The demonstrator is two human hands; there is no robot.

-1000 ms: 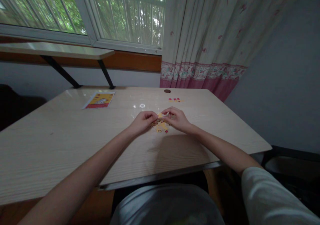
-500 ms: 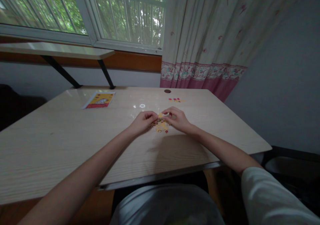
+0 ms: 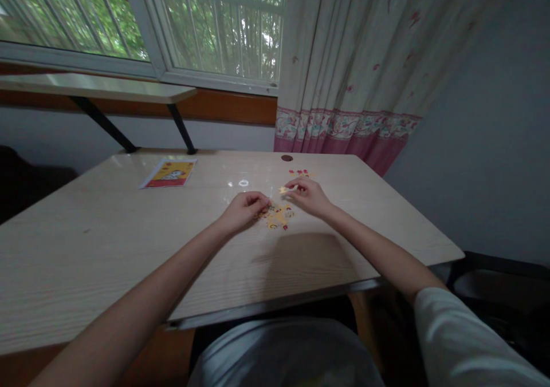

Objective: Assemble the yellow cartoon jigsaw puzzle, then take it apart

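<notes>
A small cluster of yellow and red puzzle pieces (image 3: 276,216) lies on the light wooden table (image 3: 129,244). My left hand (image 3: 241,209) rests curled at the cluster's left edge, fingertips touching the pieces. My right hand (image 3: 310,196) is lifted a little behind the cluster and pinches one small yellow puzzle piece (image 3: 283,190) between thumb and fingers. A few loose red and yellow pieces (image 3: 301,173) lie farther back on the table.
A yellow and red picture card (image 3: 169,173) lies at the back left of the table. A round cable hole (image 3: 287,158) sits near the far edge. Behind are a window, a wall shelf (image 3: 94,86) and a flowered curtain (image 3: 356,72).
My right hand has lifted away from the cluster, back and slightly right, carrying a small yellow piece. My left hand has stayed by the cluster.
</notes>
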